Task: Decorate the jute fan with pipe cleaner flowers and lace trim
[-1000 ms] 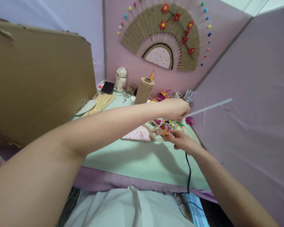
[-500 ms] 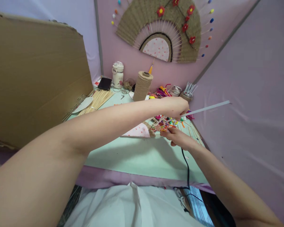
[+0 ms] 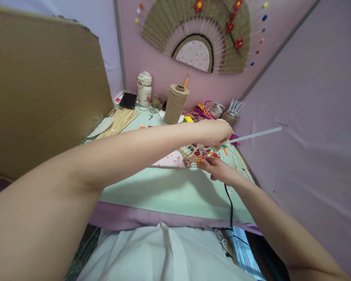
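My left hand [image 3: 222, 132] reaches across to the right and is closed on a long, translucent white glue stick [image 3: 257, 135]. The stick slants up to the right, and its lower end comes close to a floral-patterned piece [image 3: 196, 157]. Just below, my right hand [image 3: 218, 168] grips the edge of that colourful piece, its fingers partly hidden. A black cord [image 3: 229, 203] runs down from under the right wrist; its upper end is out of sight. Left of the right hand lies a white, pink-dotted panel [image 3: 171, 160] with a brown border, partly covered by my left forearm.
A twine spool [image 3: 176, 104], a white bottle [image 3: 144, 89], a phone [image 3: 128, 100] and bamboo sticks [image 3: 121, 119] stand or lie behind. A holder of glue sticks [image 3: 231, 113] is at back right. Cardboard [image 3: 46, 89] rises at left; a large fan [image 3: 193, 47] hangs on the wall.
The view has tilted down slightly. The glue stick's far end sits a little lower against the wall; both hands keep nearly the same position and hold.
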Demonstrator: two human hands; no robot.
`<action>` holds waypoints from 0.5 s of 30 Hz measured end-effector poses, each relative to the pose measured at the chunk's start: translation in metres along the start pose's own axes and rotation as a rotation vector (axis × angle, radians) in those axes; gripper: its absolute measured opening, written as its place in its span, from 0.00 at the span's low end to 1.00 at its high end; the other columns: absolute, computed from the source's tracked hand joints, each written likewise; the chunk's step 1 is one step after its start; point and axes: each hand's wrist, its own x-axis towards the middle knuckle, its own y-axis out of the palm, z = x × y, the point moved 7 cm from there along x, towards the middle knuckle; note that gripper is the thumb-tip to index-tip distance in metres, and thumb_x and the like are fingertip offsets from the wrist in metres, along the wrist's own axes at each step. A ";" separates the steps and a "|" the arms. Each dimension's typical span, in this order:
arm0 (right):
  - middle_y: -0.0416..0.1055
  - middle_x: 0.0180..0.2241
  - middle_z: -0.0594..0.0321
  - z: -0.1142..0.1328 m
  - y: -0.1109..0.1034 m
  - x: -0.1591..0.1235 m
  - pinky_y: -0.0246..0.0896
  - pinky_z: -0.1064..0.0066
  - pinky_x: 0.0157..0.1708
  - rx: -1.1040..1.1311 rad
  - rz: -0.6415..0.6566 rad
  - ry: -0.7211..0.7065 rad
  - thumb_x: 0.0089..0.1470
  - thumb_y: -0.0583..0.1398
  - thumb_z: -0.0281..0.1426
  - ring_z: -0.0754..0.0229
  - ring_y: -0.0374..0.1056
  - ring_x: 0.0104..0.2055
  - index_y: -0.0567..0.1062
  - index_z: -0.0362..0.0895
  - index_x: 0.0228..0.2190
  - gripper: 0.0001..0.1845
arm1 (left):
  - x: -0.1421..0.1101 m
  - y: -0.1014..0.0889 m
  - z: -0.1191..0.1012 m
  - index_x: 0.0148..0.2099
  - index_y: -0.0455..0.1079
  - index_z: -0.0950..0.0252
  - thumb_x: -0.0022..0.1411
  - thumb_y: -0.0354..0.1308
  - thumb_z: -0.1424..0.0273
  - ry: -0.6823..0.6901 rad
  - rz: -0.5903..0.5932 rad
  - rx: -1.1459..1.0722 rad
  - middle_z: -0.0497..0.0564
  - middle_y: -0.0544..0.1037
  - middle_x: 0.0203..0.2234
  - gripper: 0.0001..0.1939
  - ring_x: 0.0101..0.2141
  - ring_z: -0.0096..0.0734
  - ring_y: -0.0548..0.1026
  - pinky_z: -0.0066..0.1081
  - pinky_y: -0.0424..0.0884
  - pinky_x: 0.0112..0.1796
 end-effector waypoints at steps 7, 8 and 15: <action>0.57 0.25 0.66 -0.005 -0.005 0.003 0.51 0.76 0.19 0.056 -0.014 -0.074 0.50 0.58 0.47 0.67 0.53 0.23 0.69 0.44 0.30 0.18 | 0.000 -0.002 0.005 0.33 0.76 0.66 0.50 0.62 0.72 -0.021 -0.054 -0.038 0.54 0.78 0.28 0.06 0.32 0.35 0.73 0.31 0.62 0.33; 0.57 0.24 0.66 -0.006 -0.006 0.003 0.51 0.76 0.19 0.064 -0.014 -0.077 0.50 0.58 0.47 0.67 0.52 0.22 0.69 0.44 0.30 0.18 | 0.001 -0.002 0.005 0.34 0.76 0.66 0.50 0.62 0.72 -0.025 -0.064 -0.032 0.55 0.78 0.29 0.06 0.33 0.36 0.73 0.32 0.63 0.34; 0.54 0.23 0.68 -0.005 -0.012 -0.001 0.47 0.75 0.19 0.134 -0.008 -0.064 0.49 0.59 0.48 0.68 0.50 0.22 0.72 0.44 0.34 0.21 | 0.027 0.001 -0.008 0.36 0.77 0.66 0.44 0.65 0.77 -0.023 -0.059 0.018 0.59 0.79 0.33 0.13 0.37 0.47 0.74 0.38 0.67 0.36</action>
